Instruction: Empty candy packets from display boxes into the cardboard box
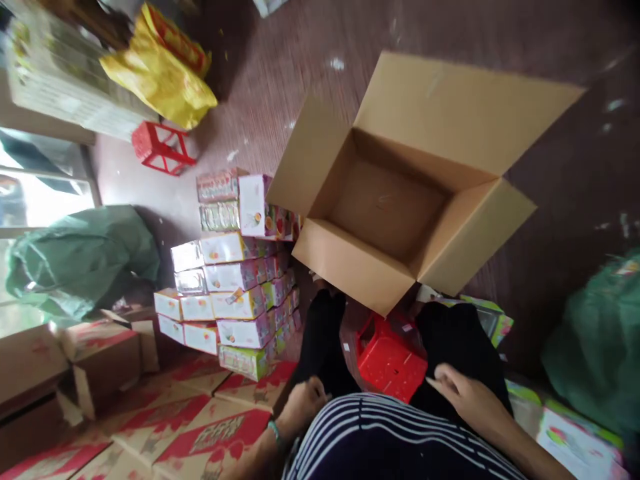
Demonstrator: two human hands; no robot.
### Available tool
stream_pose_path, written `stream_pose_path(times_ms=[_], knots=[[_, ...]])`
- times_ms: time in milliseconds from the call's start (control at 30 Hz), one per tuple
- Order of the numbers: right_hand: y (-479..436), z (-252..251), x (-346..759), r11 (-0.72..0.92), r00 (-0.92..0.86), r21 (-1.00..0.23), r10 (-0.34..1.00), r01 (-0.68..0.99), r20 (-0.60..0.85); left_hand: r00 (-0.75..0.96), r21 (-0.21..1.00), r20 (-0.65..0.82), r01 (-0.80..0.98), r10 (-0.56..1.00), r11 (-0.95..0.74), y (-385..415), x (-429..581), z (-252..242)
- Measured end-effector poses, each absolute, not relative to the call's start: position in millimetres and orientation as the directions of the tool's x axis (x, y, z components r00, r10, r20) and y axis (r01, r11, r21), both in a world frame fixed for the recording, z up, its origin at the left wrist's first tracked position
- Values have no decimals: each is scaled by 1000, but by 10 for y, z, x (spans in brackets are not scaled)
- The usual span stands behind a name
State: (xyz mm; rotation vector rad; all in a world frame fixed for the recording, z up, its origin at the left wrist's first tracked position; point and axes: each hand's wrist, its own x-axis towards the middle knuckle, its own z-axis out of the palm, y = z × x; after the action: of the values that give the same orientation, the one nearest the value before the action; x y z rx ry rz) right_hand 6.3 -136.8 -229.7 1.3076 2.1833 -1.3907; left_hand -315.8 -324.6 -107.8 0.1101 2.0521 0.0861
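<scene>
My left hand (304, 402) rests on my left thigh in black trousers, its fingers curled in with nothing visible in them; a green band is on the wrist. My right hand (467, 395) lies flat on my right thigh, fingers stretched out and holding nothing. Between my legs shows the red plastic stool (390, 363) I sit on. Just past my knees stands a large cardboard box (350, 267), its flaps spread open and its inside bare. To the left of my left leg is a stack of several small colourful product boxes (235, 297).
Red-printed cartons (200, 427) lie at lower left. A second red stool (163, 148) and a yellow bag (160, 70) sit at the far left. Green sacks (75, 260) (600, 347) flank the scene. More colourful boxes (575, 440) lie by my right side.
</scene>
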Motion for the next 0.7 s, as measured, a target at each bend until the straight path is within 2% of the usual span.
stream_pose_path(times_ms=[67,167,233,267,300,367,433,467,500,533,633,700], knots=[[-1153,-2734,-452,274,-631,-651,661,707,-407,-470,132,-864,133,179,982,-3232,-3538,-1662],[-903,-3371,-1275,442,-601,-573,791,690,-114,-557,180,-732,398,392,900,-3113,-4082,-2406],[-929,-3750,-1647,460,-584,-571,811,680,-42,-575,178,-563,617,593,767,-2878,-4387,-2815],[-1006,-3923,-1760,469,-623,-595,779,653,-69,-558,155,-469,711,684,686,-2700,-4515,-3012],[-1113,-4086,-1830,482,-696,-626,705,613,-140,-509,124,-384,799,770,589,-2483,-4625,-3213],[-1339,-4379,-1869,492,-853,-704,389,512,-348,-319,64,-296,934,900,352,-1970,-4788,-3645],[-1437,-4604,-1799,452,-855,-751,54,482,-516,-35,85,-335,994,942,67,-1425,-4881,-4112],[-1397,-4679,-1723,414,-824,-754,-17,510,-567,103,115,-356,991,929,-66,-1166,-4909,-4344],[-1288,-4723,-1616,361,-801,-751,-14,553,-598,218,146,-368,974,904,-175,-923,-4928,-4566],[-1116,-4739,-1476,288,-789,-749,44,597,-612,298,167,-365,953,882,-253,-700,-4942,-4769],[-390,-4696,-867,24,-691,-752,412,659,-593,363,141,-299,932,882,-335,-125,-4967,-5223],[48,-4714,-327,-118,-414,-675,710,728,-570,369,93,-218,930,904,-357,186,-4989,-5411]])
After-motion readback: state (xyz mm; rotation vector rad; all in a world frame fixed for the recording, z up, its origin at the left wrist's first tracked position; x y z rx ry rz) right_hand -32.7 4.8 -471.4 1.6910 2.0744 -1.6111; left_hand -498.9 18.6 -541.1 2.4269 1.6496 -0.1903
